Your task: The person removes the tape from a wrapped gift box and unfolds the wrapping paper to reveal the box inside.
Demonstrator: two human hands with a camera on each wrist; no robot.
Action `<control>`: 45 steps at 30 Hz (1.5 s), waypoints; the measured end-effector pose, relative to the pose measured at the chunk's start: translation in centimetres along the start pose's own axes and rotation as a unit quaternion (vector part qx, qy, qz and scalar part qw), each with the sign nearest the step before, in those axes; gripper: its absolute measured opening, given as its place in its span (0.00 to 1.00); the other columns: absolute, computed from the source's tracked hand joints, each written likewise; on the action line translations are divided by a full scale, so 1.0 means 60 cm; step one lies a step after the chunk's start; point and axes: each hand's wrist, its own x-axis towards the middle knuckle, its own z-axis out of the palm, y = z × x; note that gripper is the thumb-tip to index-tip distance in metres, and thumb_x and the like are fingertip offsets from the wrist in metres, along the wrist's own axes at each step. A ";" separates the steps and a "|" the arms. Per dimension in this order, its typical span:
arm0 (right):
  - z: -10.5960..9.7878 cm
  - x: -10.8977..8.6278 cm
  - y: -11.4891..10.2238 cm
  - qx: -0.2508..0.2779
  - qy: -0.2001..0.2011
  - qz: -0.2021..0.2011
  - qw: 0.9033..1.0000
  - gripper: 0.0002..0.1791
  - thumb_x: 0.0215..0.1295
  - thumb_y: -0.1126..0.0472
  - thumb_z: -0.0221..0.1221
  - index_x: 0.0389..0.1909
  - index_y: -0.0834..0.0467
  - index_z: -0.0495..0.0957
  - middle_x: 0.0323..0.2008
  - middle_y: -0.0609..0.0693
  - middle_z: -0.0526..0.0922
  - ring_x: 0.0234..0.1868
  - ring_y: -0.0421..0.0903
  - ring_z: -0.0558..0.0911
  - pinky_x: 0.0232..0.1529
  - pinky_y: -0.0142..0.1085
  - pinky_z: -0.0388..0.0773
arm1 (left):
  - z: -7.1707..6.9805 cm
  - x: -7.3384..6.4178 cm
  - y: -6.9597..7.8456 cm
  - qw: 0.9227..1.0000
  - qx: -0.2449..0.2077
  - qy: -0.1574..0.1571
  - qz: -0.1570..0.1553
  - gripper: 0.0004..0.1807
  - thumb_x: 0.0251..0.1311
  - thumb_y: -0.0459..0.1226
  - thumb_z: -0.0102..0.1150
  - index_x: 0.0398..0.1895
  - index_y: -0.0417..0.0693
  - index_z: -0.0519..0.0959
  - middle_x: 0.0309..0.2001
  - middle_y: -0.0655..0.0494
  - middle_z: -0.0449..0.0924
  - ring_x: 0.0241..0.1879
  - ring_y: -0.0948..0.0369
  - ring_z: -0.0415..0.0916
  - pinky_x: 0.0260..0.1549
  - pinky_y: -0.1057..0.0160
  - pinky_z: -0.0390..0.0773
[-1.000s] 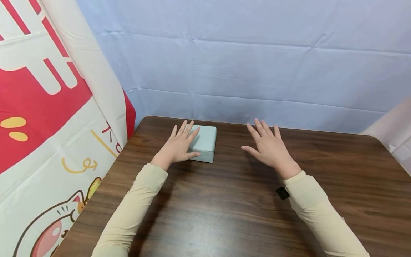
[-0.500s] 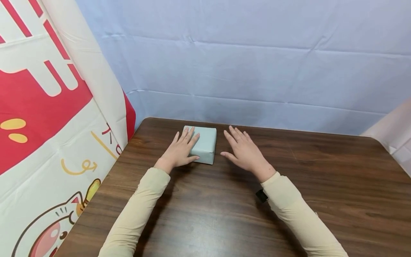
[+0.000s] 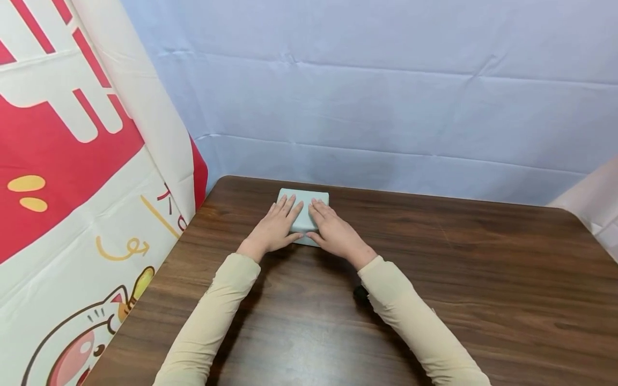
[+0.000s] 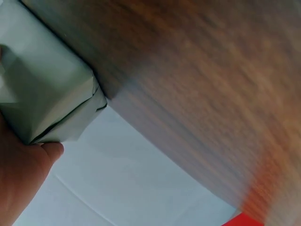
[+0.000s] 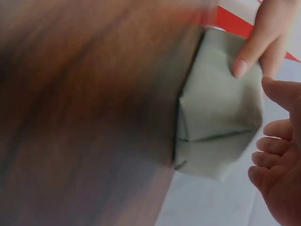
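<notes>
A small box wrapped in pale blue-green paper point(image 3: 303, 219) sits near the back edge of the wooden table, left of its middle. My left hand point(image 3: 273, 229) lies over the box's left side, fingers straight and slightly spread. From the right, my right hand point(image 3: 337, 232) overlaps the box's other side, fingers extended. Both thumbs point inward across its front face, tips nearly meeting. In the right wrist view, the folded paper end of the box point(image 5: 214, 153) faces my right hand point(image 5: 280, 160), whose fingertips are right at it. The left wrist view catches part of my left hand point(image 4: 23, 165) beside the box.
The brown wooden table point(image 3: 473, 279) extends toward me and to the right. A pale blue cloth point(image 3: 367, 96) hangs behind its back edge. On the left hangs a printed curtain point(image 3: 63, 225) with red patches and a cartoon cat.
My right hand has moved left across the table to the box. The left hand has shifted slightly right and stays over the box's left side. The box stays about in place.
</notes>
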 end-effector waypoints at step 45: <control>-0.022 0.018 0.044 -0.012 -0.047 -0.025 0.998 0.32 0.62 0.64 0.61 0.66 0.68 0.64 0.66 0.64 0.63 0.68 0.56 0.62 0.62 0.44 0.66 | 0.013 0.010 0.014 0.979 0.190 0.061 0.039 0.61 0.47 0.57 0.68 0.76 0.46 0.41 0.74 0.48 0.43 0.72 0.53 0.43 0.67 0.47 0.48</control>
